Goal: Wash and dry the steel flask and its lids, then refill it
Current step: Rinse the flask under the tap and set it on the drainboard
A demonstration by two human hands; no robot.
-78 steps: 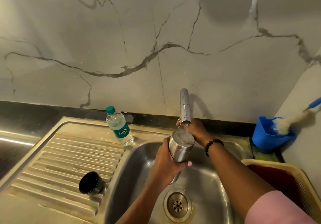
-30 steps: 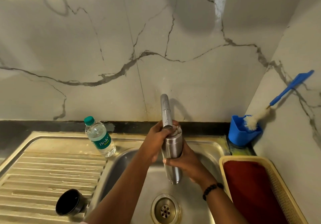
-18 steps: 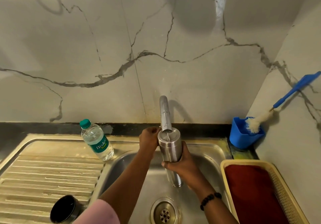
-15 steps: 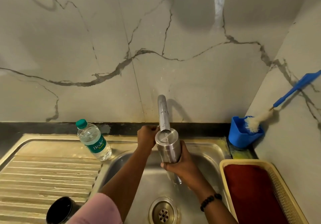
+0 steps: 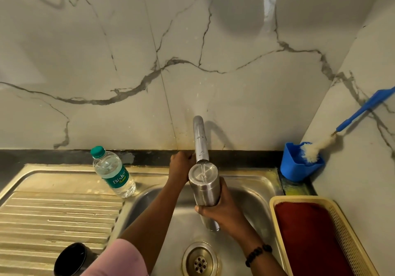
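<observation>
the right hand wraps its fingers round the steel flask under the tap. the left hand is behind the tap; cannot tell its fingers.

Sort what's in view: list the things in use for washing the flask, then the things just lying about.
In use: steel flask, gripped by the right hand; tap, running; left hand behind the tap; sink; black lid on the drainboard.

Lying about: water bottle, blue holder, bottle brush, yellow basket.
</observation>
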